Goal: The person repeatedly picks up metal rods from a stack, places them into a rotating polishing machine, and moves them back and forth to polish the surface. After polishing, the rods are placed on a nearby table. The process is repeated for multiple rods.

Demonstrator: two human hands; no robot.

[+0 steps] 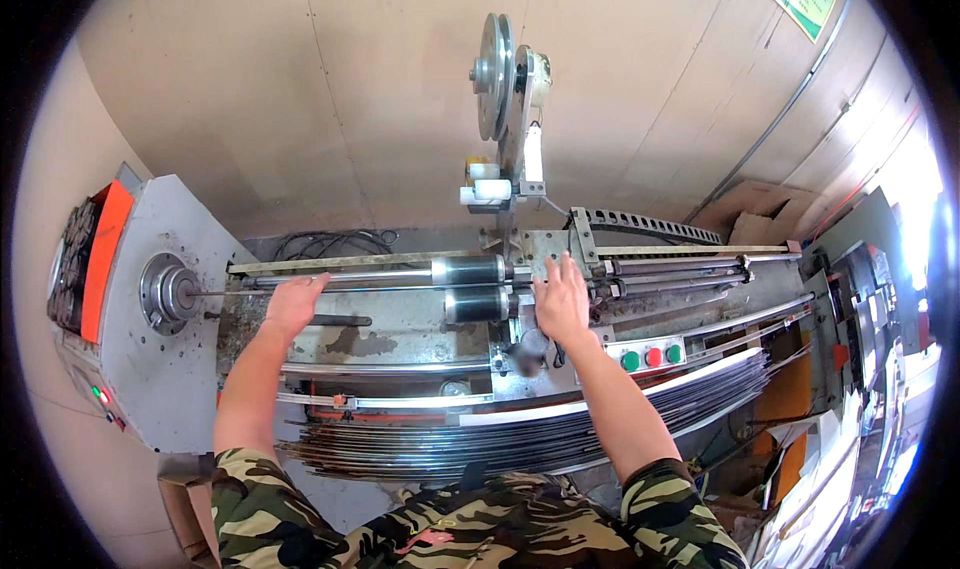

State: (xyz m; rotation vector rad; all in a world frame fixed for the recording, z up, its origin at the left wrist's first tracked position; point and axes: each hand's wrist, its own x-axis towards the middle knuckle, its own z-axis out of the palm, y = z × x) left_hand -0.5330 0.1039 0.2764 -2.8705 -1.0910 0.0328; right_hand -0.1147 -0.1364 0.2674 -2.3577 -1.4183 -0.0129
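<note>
A thin metal rod (pixel 388 289) runs from the round chuck (pixel 170 294) on the left housing toward two black rollers (pixel 468 305) at the middle of a long machine. My left hand (pixel 294 305) is closed over the rod, between chuck and rollers, with its fingertips partly hidden. Just right of the rollers, my right hand (pixel 562 301) lies over the sliding carriage with its fingers stretched out and apart. Whether its palm touches the rod there cannot be seen. Below my left hand, a dark flat bar (pixel 342 321) lies on the machine bed.
A bundle of long thin rods (pixel 430 447) lies along the machine's near side. Green and red push buttons (pixel 654 357) sit right of my right forearm. A metal spool (pixel 492 77) stands above the carriage on an arm. Cardboard (pixel 765 209) leans at the back right.
</note>
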